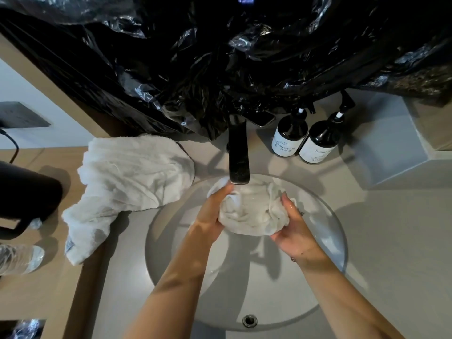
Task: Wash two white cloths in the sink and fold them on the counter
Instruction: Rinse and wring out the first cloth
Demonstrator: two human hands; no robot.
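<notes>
Cloth in wash: while you hold it bunched directly under the faucet [239,152], the wet cloth [252,211] sits over the sink [171,241], so runoff would drop into the basin rather than onto the surface.
Left hand [212,216]: your fingers curl round the cloth's left side and reach up toward the spout; the grip gathers the fabric into one wad.
Right hand [292,231]: it clasps the right side, fingertips dug into the folds; wet skin glistens. The two hands press the bundle between them, which I judge to be kneading or squeezing.
Water: whether a stream is running cannot be told; the spout mouth hides it.
Second cloth [127,182]: lies crumpled on the surface [391,241] left of the sink, one end trailing toward the near edge; parked within reach, and looks dry, so probably awaiting its turn.
Bottles [305,138]: two dark pump bottles stand behind the sink to the right, apart from the work.
Progress: washing stage, early; no folding yet.
</notes>
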